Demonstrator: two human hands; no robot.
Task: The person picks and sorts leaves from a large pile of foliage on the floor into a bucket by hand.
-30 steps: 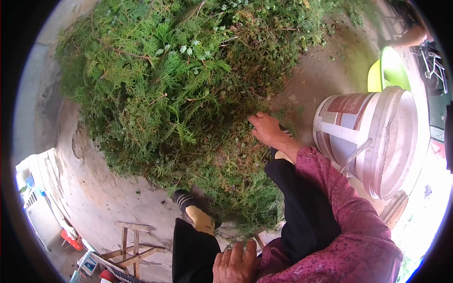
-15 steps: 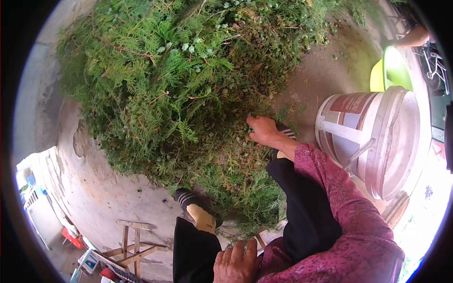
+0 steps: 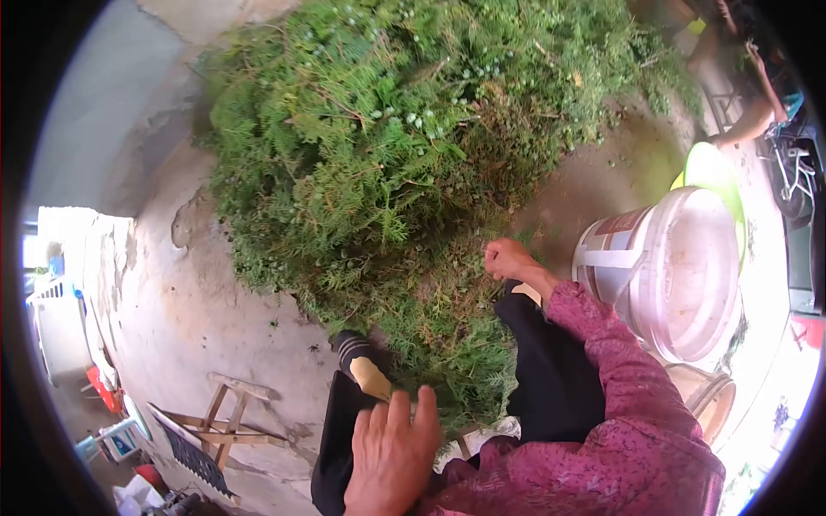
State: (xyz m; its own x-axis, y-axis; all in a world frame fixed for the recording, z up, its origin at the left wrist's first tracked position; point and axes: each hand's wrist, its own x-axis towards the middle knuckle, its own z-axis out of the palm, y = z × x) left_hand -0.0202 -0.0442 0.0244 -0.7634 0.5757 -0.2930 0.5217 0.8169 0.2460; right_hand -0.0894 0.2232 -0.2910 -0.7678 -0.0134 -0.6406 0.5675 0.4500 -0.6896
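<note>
A big heap of green conifer branches with flat, scaly leaves and small pale cones lies in front of me. At its near right side, my right hand is closed over the loose sprigs and browned bits, close to my right foot. Whatever its fingers hold, if anything, is hidden. My left hand is raised over my left leg, fingers stretched out and slightly apart, holding nothing. More leafy sprigs lie between my feet. On the right stands a white plastic bucket with a brown label, beside my right forearm.
A lime-green basin sits behind the bucket, and a pale tub in front of it. Another person's limb shows at upper right near a bicycle. A wooden stand is at lower left by the concrete wall.
My left hand has lifted from my lap and moved up and left. My right hand has drawn into a tighter curl. The whole view has shifted as my head turned.
</note>
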